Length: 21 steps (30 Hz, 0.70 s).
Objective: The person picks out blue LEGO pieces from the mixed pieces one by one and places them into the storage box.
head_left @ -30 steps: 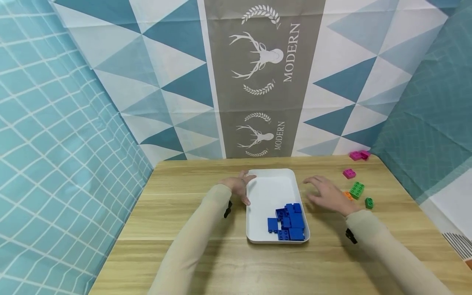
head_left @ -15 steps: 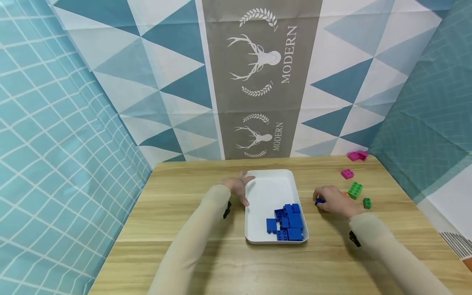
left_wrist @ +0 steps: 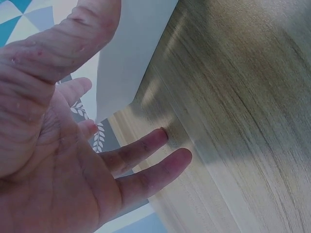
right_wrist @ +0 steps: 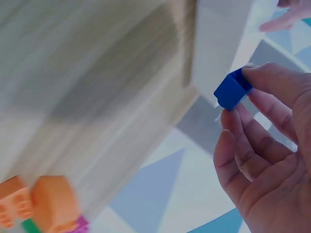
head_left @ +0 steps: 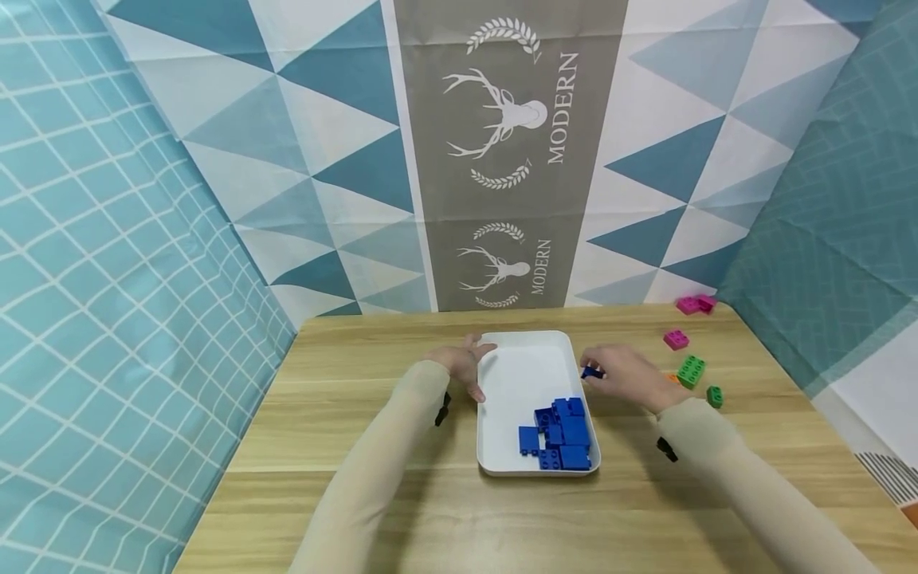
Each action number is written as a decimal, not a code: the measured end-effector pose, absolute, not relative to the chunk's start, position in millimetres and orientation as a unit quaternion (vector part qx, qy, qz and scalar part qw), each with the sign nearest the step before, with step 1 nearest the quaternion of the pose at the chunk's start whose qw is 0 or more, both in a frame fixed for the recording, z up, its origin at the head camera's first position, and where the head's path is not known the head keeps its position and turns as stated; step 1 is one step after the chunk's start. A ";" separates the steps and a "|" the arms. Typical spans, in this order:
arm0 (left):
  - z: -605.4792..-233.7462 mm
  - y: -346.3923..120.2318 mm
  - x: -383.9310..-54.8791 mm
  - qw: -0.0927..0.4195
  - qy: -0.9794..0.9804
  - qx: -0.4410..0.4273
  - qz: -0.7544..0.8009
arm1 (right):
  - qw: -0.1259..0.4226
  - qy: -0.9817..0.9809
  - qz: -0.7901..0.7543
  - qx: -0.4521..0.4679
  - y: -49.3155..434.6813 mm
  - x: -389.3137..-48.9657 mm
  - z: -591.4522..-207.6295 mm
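A small blue toy brick (right_wrist: 232, 91) is pinched between the thumb and fingertips of my right hand (head_left: 631, 378). In the head view this hand is just beside the right rim of a white tray (head_left: 512, 371). Several blue toy bricks (head_left: 574, 431) lie clustered in the tray's near right corner. My left hand (head_left: 460, 363) is at the tray's left side with its fingers spread along the rim. The left wrist view shows that palm holding nothing, with relaxed fingers beside the tray wall (left_wrist: 129, 63).
To the right of the tray are green bricks (head_left: 692, 371), orange bricks (right_wrist: 54, 204) partly hidden by my right hand in the head view, and pink bricks (head_left: 676, 340). Patterned cloth (head_left: 502, 159) hangs behind the wooden table (head_left: 344, 375).
My right hand picked up a blue brick from the table right of the tray and carried it left to the rim. The left hand has stayed in place.
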State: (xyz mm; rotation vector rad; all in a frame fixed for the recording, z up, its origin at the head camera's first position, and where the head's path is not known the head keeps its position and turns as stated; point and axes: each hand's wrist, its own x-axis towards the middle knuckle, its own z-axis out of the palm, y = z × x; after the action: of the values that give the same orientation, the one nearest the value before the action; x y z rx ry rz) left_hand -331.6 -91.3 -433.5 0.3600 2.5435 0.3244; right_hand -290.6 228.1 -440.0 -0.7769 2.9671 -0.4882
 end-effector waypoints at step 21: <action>-435.1 -93.9 -330.8 0.273 0.945 0.133 0.123 | 0.042 0.915 -0.087 -0.392 191.5 -309.7 -466.3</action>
State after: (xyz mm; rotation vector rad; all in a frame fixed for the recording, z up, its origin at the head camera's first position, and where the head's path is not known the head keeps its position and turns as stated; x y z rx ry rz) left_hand -330.8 -93.9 -435.1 0.3588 2.5413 0.3310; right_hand -309.7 191.5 -466.3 -1.2011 2.7993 -0.2677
